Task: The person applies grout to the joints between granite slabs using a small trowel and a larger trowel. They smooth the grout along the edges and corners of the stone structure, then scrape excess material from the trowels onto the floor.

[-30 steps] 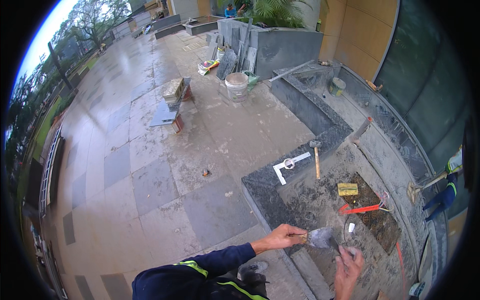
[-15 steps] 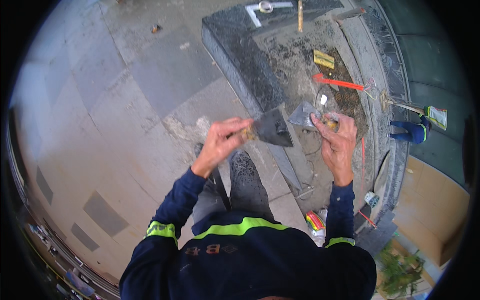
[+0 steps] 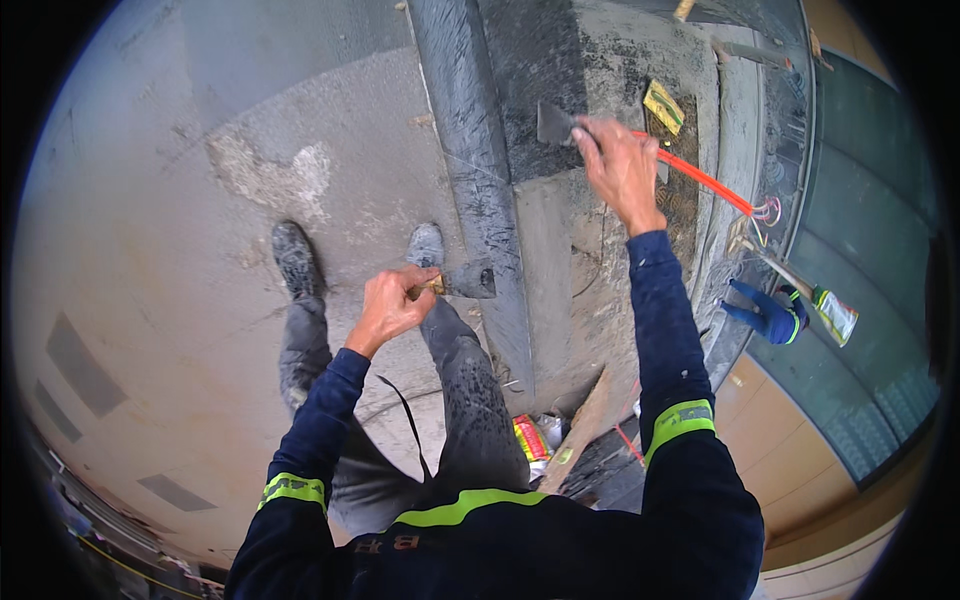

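Observation:
My left hand point(image 3: 392, 305) is closed round the handle of a putty knife. Its broad grey blade point(image 3: 470, 280) points right, over the side of a dark stone ledge point(image 3: 465, 130). Farther off, my right hand point(image 3: 620, 170) is stretched forward and grips a second putty knife point(image 3: 553, 123). That blade is at the dark top of the ledge, beside a grey, rough cement bed; I cannot tell if it touches. The right knife's handle is hidden in my fingers.
A yellow packet point(image 3: 663, 107) and an orange bar point(image 3: 705, 182) with loose wires lie beyond my right hand. A wooden plank point(image 3: 580, 430) and a colourful bag point(image 3: 530, 442) are near my right leg. At the right, a person point(image 3: 775, 312) in blue works with a long-handled tool.
The two knives were close together in front of me. My right hand has moved forward to the ledge with its knife; my left has drawn back and left. The whole view has turned.

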A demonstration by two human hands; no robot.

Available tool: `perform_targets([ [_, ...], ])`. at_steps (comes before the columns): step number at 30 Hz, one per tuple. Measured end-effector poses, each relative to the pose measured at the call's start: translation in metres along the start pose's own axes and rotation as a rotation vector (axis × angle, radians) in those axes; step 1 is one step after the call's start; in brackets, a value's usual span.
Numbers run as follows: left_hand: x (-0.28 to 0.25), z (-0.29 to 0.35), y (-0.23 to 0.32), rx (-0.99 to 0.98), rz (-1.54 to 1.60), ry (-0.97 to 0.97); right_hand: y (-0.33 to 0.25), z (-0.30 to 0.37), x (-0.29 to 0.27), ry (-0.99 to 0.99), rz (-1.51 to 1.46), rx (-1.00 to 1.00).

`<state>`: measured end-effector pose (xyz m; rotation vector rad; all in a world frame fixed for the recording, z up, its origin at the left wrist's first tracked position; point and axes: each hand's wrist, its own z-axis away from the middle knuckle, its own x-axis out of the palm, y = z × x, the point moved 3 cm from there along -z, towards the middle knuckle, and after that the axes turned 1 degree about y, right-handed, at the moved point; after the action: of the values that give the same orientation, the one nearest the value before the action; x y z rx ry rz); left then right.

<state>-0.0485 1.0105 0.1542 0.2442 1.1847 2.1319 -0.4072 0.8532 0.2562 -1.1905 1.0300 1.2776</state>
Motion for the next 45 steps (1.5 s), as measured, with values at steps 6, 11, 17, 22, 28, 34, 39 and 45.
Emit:
perform_targets([
  [6, 0.043, -0.027, -0.045, 0.021, -0.005, 0.044, 0.007, -0.047, 0.033, 0.114, 0.172, -0.340],
  [11, 0.042, -0.030, -0.047, -0.031, 0.012, 0.066, 0.002, -0.057, 0.047, 0.033, 0.235, -0.379],
  [17, 0.035, -0.035, -0.044, -0.032, 0.020, 0.098, -0.006, -0.072, 0.052, 0.071, 0.280, -0.428],
  [22, 0.029, -0.037, -0.046, -0.054, 0.006, 0.112, -0.009, -0.083, 0.052, 0.054, 0.311, -0.449],
  [28, 0.022, -0.038, -0.043, -0.043, 0.048, 0.146, -0.008, -0.087, 0.053, 0.007, 0.351, -0.418],
  [34, 0.018, -0.039, -0.041, -0.047, 0.036, 0.125, -0.006, -0.091, 0.054, 0.078, 0.318, -0.445],
  [39, 0.017, -0.039, -0.040, -0.039, 0.036, 0.134, -0.001, -0.092, 0.055, 0.022, 0.349, -0.414],
  [45, 0.015, -0.040, -0.038, -0.023, 0.029, 0.141, 0.000, -0.096, 0.054, 0.021, 0.349, -0.404],
])
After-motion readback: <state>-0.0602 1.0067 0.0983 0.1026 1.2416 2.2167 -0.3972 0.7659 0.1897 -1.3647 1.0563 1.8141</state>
